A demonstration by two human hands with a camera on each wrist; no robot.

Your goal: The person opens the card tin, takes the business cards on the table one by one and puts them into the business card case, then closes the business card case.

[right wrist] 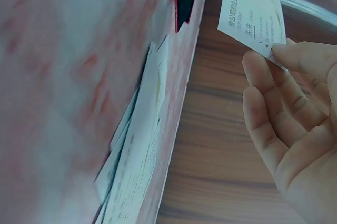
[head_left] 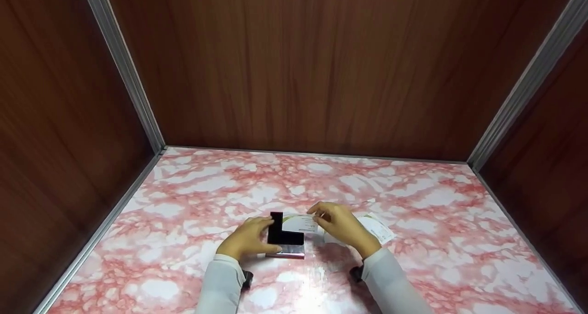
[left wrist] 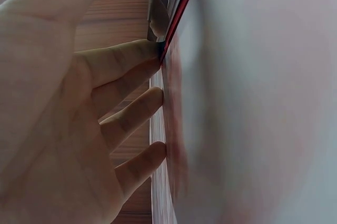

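Note:
A black-lined, shiny metal business card case (head_left: 274,237) lies open on the table with its bright lid part towards me. My left hand (head_left: 248,237) holds the case at its left side, thumb at the near part and fingers at the far part. In the left wrist view a fingertip touches the case's red edge (left wrist: 180,10). My right hand (head_left: 342,224) pinches a white business card (right wrist: 253,13) by one end between thumb and fingers. In the head view that card overlaps the case's black inside; the right wrist view shows it raised above the table.
Several loose business cards (head_left: 380,229) lie fanned on the table to the right, partly hidden by my right hand. The red-and-white marbled table (head_left: 193,194) is enclosed by brown wood-grain panels (head_left: 294,75) with metal corner posts (head_left: 126,70).

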